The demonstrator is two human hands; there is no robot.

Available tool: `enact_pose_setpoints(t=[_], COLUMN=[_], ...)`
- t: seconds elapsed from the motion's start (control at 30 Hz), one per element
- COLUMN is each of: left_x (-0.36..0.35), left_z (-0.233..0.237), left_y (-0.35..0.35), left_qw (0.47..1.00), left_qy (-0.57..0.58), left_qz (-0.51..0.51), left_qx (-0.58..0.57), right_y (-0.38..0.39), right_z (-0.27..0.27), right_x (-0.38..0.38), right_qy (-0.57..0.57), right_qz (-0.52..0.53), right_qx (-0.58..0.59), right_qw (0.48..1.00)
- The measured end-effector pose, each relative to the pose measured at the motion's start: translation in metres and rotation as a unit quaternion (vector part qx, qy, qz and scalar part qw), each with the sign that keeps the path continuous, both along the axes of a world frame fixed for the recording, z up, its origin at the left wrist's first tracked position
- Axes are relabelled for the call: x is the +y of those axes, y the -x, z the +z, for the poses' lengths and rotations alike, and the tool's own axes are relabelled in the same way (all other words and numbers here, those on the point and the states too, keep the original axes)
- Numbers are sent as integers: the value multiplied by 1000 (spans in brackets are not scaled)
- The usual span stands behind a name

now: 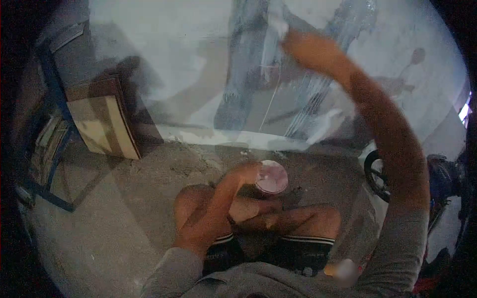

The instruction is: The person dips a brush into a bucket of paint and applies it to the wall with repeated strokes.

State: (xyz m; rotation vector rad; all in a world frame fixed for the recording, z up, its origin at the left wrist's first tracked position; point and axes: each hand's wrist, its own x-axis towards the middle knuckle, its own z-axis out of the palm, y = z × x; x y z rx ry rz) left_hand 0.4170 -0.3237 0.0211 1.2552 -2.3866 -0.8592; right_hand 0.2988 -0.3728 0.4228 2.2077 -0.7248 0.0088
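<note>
My left hand [246, 174] grips a round, shallow tub [272, 177] by its left side, above my crossed legs. The inside of the tub looks pinkish white. Up against the pale wall [184, 64], my right hand [310, 49] is raised with its fingers closed. A blurred whitish thing [278, 24] shows at its fingertips, too smeared to name. Around that hand the wall carries grey-blue, wet-looking streaks [241, 74] running downward.
At the left, brown boards [107, 119] lean beside a blue metal frame [62, 99]. A black wheel [377, 174] stands on the right. A small white-topped object [345, 270] lies near my right thigh. Rough concrete floor [129, 198] meets the wall's foot.
</note>
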Motion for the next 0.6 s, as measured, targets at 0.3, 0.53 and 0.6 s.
enact_pose_setpoints(t=[0.3, 0.53, 0.6], left_x=[-5, -6, -13], left_z=[-13, -19, -45], left_y=[-59, -52, -47], left_qw=[991, 990, 995], left_qy=[61, 47, 51], left_qz=[59, 84, 74], left_qx=[-104, -101, -40], right_y=[13, -6, -5], right_z=[-35, 121, 112], right_x=[8, 29, 34], right_qy=[-120, -11, 160], right_qz=[144, 182, 61], right_qx=[-120, -285, -181], right_qw=[975, 941, 969])
